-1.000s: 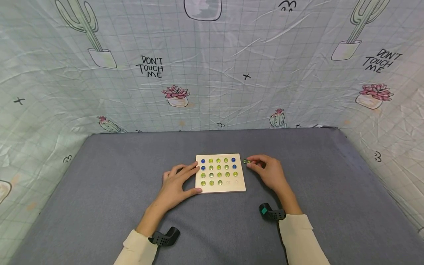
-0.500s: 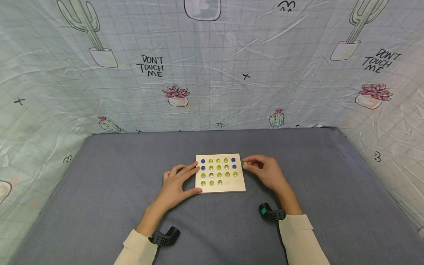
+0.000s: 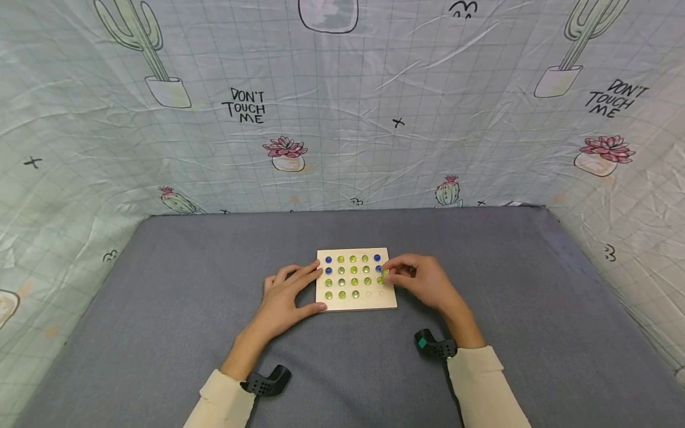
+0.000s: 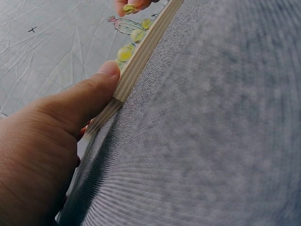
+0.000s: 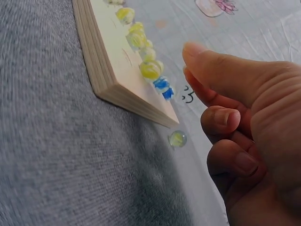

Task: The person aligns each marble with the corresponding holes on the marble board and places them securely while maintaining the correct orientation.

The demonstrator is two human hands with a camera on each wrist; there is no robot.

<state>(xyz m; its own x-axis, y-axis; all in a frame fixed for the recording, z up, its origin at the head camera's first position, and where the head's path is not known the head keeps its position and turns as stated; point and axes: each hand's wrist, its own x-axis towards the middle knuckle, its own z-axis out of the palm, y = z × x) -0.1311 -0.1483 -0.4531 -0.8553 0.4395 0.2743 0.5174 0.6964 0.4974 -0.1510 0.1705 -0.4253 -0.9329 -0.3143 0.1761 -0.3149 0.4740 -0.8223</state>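
A pale wooden board (image 3: 348, 304) lies on grey cloth. Rows of glass marbles fill its hollows: mostly yellow-green marbles (image 3: 354, 282), with blue marbles (image 3: 329, 270) at both sides of the two far rows. Two hollows (image 3: 368, 295) at the near right hold nothing. My left hand (image 3: 280, 306) rests with spread, fairly straight fingers on the board's left side, its thumb (image 4: 101, 80) against the edge near a corner. Over the board's right edge, my right hand (image 3: 425, 280) pinches a yellow-green marble (image 4: 130, 8) between thumb and finger; in the right wrist view the thumb hides it.
One loose marble (image 5: 178, 138) sits on the cloth just beyond the board's right edge, hidden by the right hand in the head view. Grey cloth (image 3: 342, 368) surrounds the board. A patterned curtain (image 3: 342, 119) stands behind and at both sides.
My right hand has picked up a yellow-green marble from beside the board and moved left and nearer with it, over the right edge. The left hand and board stay put.
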